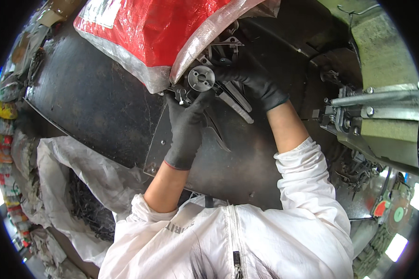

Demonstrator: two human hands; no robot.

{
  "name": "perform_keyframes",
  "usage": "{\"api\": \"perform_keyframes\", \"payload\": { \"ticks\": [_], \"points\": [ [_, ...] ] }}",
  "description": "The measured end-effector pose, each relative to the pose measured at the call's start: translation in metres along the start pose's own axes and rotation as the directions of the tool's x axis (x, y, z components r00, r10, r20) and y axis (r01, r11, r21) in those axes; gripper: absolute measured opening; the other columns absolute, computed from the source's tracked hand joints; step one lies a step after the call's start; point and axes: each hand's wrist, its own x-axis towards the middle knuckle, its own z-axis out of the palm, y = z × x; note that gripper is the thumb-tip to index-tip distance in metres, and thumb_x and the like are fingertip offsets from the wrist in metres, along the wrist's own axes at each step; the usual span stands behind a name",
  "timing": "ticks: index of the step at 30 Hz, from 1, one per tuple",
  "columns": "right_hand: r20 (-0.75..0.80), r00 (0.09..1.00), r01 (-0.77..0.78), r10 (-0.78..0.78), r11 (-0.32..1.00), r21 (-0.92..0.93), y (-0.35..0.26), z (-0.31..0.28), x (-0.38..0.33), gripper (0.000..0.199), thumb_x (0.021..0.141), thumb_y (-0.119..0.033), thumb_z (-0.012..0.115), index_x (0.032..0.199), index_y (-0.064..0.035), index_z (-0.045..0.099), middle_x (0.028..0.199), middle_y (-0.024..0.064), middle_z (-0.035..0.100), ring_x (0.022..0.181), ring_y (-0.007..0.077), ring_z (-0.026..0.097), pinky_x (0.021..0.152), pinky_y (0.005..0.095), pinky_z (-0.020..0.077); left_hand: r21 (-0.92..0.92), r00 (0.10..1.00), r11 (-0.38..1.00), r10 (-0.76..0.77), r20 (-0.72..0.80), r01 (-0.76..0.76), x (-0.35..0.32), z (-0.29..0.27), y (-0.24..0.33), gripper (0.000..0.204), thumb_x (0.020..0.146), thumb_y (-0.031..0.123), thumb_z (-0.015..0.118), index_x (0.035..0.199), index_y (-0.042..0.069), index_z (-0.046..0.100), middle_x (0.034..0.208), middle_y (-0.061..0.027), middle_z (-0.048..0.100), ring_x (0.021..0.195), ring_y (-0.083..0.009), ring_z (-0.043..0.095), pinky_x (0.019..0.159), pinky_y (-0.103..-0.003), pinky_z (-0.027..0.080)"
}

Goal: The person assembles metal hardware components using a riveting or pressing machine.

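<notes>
A round grey metal disc (201, 78) with holes in its face sits between my gloved hands. My left hand (186, 128), in a dark glove, is closed at the disc's lower left edge, its thumb against the rim. From the right, my right hand (256, 86), in a matching glove, is closed at the disc's other side; its fingertips are partly hidden. A small shiny metal fitting (182, 96) shows between my left thumb and fingers. Long metal handles (235, 103), like those of pliers, lie just below my right hand. A dark curved handle (215, 131) rests beside my left hand.
A red and white woven sack (158, 35) lies at the far side, metal parts (228, 43) at its mouth. The dark metal tabletop (102, 97) spreads left. A green machine (381, 125) with a spring stands right. A pale sack (86, 160) of dark pieces sits at lower left.
</notes>
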Motion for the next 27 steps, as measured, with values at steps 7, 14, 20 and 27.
{"api": "perform_keyframes", "payload": {
  "ticks": [7,14,20,27],
  "points": [
    [-0.057,0.992,-0.096,0.112,0.969,0.229,-0.018,0.022,-0.076,0.069,0.075,-0.007,0.091,0.135,-0.0055,0.058,0.124,0.0052,0.068,0.112,0.0151,0.066,0.099,0.0315,0.0547,-0.052,0.991,0.99,-0.128,0.043,0.13,-0.055,-0.006,0.003,0.063,0.089,-0.005,0.073,0.143,0.004,0.043,0.125,-0.008,0.065,0.11,-0.0193,0.067,0.094,-0.033,0.055],
    [-0.162,0.939,-0.278,0.303,0.947,0.158,-0.045,0.052,-0.216,0.069,0.075,0.003,0.089,0.136,-0.0048,0.057,0.12,0.0058,0.069,0.115,0.0158,0.065,0.093,0.0321,0.0599,0.023,0.959,0.96,-0.281,0.034,0.28,-0.192,-0.002,-0.005,0.065,0.091,-0.004,0.073,0.147,0.006,0.04,0.129,-0.0099,0.065,0.112,-0.0199,0.068,0.095,-0.034,0.057],
    [-0.293,0.92,-0.195,0.262,0.951,0.238,-0.058,0.095,-0.305,0.08,0.071,0.008,0.089,0.142,-0.0036,0.053,0.122,0.0056,0.067,0.114,0.0162,0.065,0.09,0.0322,0.0607,-0.021,0.931,0.931,-0.362,0.054,0.364,-0.263,-0.003,0.023,0.076,0.089,-0.006,0.074,0.151,0.01,0.034,0.13,-0.0118,0.064,0.114,-0.0215,0.068,0.097,-0.034,0.058],
    [-0.034,0.999,0.006,-0.014,0.974,-0.227,-0.136,0.181,-0.271,0.065,0.07,-0.004,0.092,0.128,-0.0041,0.062,0.116,0.0053,0.068,0.102,0.0127,0.067,0.085,0.0303,0.0579,0.114,0.994,0.988,0.094,0.055,-0.1,-0.316,-0.041,0.123,0.095,0.085,-0.004,0.08,0.154,0.008,0.017,0.127,-0.0125,0.063,0.105,-0.0202,0.069,0.087,-0.032,0.061]
  ]
}}
